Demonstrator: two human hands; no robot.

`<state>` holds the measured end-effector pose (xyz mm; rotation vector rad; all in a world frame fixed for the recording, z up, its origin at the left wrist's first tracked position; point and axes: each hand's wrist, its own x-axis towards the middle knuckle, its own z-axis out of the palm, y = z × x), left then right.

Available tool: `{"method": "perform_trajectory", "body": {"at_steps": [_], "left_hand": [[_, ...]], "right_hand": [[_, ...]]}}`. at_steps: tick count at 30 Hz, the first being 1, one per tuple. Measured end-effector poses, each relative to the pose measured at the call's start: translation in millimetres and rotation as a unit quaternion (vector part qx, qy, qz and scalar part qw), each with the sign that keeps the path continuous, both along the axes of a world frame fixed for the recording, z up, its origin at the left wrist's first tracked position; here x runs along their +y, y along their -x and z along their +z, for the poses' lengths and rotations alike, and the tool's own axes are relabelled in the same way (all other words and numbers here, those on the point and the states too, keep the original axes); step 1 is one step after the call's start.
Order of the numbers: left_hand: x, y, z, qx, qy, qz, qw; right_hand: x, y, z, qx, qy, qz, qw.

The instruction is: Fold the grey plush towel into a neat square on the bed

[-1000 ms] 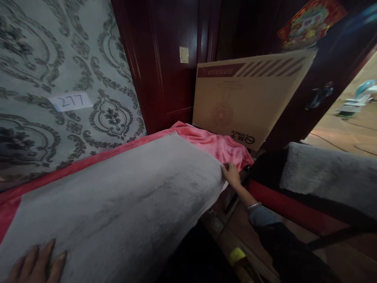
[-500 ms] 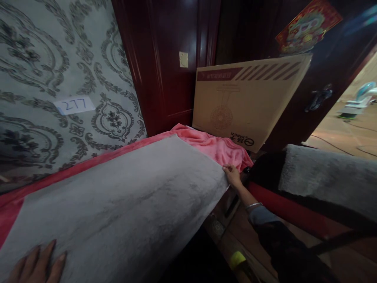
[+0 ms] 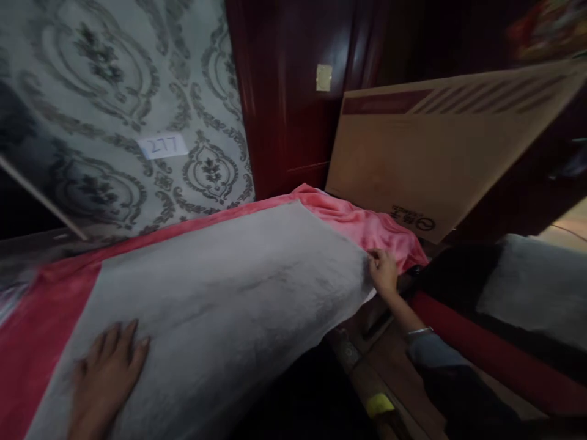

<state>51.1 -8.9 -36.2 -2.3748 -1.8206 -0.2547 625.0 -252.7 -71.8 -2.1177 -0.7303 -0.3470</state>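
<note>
damask-patterned wallpaper (image 3: 105, 79) and a dark red wooden door frame (image 3: 284, 104) behind a large grey-backed pink fleece rug (image 3: 220, 305), the rug raised in a broad slanting fold, with pink pile bunched at its far end and a red border along its upper and left edges. beyond the rug, a paper label (image 3: 162, 146) reading 277 on the wallpaper, a small pale plate (image 3: 323, 77) on the door frame, and a flattened cardboard carton (image 3: 440, 146) propped at a tilt against the dark woodwork, its lower edge just behind the bunched pink pile. on the near face of the rug, toward the left, a left hand (image 3: 107, 379), palm down on the grey backing, fingers (image 3: 131, 333) spread and released, with no grip on anything. at the far right corner of the rug, a right hand (image 3: 383, 272), fingers (image 3: 376, 260) curled and pinching the grey edge, a thin silver bracelet (image 3: 419, 332) on the wrist and a blue-grey cuff (image 3: 435, 351) leading back toward the lower right. right of the rug, a second piece of grey pile (image 3: 536, 293) beside a red border strip (image 3: 486, 342). below the rug, a wooden floor (image 3: 394, 385) with a yellow object (image 3: 380, 404), too blurred to name. above the carton, a colourful poster (image 3: 545, 30), also blurred.
</note>
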Motion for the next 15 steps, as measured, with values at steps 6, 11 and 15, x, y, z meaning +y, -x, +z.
{"method": "perform_trajectory", "body": {"at_steps": [6, 11, 15], "left_hand": [[-14, 1, 7.3, -0.018, 0.065, 0.001, 0.998], [-13, 19, 6.7, -0.01, 0.1, -0.005, 0.995], [-14, 23, 14.5, 0.013, 0.11, -0.026, 0.994]], "right_hand": [[44, 44, 2.3, -0.145, 0.165, 0.163, 0.962], [48, 47, -22.8, -0.131, 0.286, 0.154, 0.937], [46, 42, -26.8, -0.146, 0.287, 0.158, 0.934]]}}
